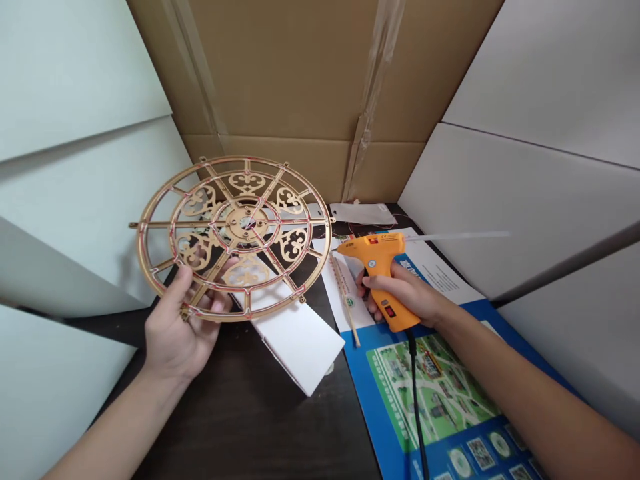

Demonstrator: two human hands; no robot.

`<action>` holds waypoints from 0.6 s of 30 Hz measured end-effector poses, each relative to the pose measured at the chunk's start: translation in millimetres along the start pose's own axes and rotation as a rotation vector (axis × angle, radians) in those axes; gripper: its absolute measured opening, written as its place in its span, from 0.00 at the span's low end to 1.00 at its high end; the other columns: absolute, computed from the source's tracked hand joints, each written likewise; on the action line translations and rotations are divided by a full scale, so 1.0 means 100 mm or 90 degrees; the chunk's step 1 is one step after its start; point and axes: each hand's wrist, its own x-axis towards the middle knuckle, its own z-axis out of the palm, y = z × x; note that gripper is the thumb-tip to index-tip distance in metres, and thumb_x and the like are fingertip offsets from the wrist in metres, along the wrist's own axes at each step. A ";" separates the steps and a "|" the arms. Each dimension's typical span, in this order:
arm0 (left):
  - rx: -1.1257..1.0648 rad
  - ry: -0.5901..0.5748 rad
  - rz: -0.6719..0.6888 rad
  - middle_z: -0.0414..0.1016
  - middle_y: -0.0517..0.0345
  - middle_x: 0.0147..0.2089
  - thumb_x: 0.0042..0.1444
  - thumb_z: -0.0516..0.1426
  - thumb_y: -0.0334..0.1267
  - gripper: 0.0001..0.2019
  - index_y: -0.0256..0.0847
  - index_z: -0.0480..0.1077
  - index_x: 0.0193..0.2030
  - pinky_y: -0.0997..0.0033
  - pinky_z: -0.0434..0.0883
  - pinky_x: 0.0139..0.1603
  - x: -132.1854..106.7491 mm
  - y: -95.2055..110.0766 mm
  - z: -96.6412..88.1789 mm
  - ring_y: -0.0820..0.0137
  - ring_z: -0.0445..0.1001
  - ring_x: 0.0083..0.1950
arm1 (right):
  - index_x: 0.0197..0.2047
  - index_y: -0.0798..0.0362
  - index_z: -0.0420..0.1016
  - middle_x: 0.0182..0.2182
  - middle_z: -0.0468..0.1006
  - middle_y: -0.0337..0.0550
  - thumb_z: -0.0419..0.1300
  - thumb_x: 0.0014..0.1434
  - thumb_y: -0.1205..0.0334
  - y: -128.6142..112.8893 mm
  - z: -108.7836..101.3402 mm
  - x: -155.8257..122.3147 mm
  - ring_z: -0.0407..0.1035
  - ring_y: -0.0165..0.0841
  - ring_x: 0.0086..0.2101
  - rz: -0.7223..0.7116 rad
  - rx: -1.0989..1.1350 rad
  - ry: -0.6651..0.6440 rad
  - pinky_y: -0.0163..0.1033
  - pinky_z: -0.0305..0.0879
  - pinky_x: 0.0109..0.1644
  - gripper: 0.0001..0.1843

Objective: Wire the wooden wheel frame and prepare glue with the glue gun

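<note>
My left hand (183, 320) grips the near left rim of a round gold openwork frame (247, 223), thumb on top and fingers beneath. Spokes, rings and scroll ornaments make up the frame, with thin red and white wires along its channels. It is held tilted above the table. On the right, my right hand (395, 293) is wrapped around the handle of an orange hot glue gun (383, 253). The nozzle points left, close to the frame's right rim but apart from it. A translucent glue stick (465, 235) sticks out of the gun's back.
A white box (300, 343) lies on the dark table (240, 407) under the frame. A blue and white printed sheet (360, 380) covers the right side, with a thin stick (353, 327) on it. The black cord (416, 407) runs toward me. Cardboard (290, 73) and white panels (565, 187) surround the table.
</note>
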 end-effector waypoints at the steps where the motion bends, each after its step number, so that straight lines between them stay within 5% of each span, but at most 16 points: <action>1: 0.007 0.003 -0.004 0.81 0.48 0.35 0.68 0.47 0.31 0.16 0.36 0.76 0.38 0.79 0.69 0.17 -0.01 0.00 0.00 0.74 0.67 0.19 | 0.39 0.55 0.69 0.30 0.75 0.43 0.65 0.57 0.52 0.00 0.00 0.00 0.70 0.31 0.24 -0.002 0.001 -0.003 0.37 0.71 0.26 0.15; 18: 0.023 -0.027 0.001 0.82 0.44 0.41 0.68 0.48 0.30 0.15 0.36 0.77 0.43 0.81 0.70 0.19 -0.01 0.01 -0.06 0.74 0.68 0.21 | 0.42 0.55 0.71 0.36 0.78 0.47 0.64 0.58 0.52 0.03 -0.01 0.02 0.71 0.31 0.24 -0.012 0.004 -0.001 0.38 0.71 0.27 0.15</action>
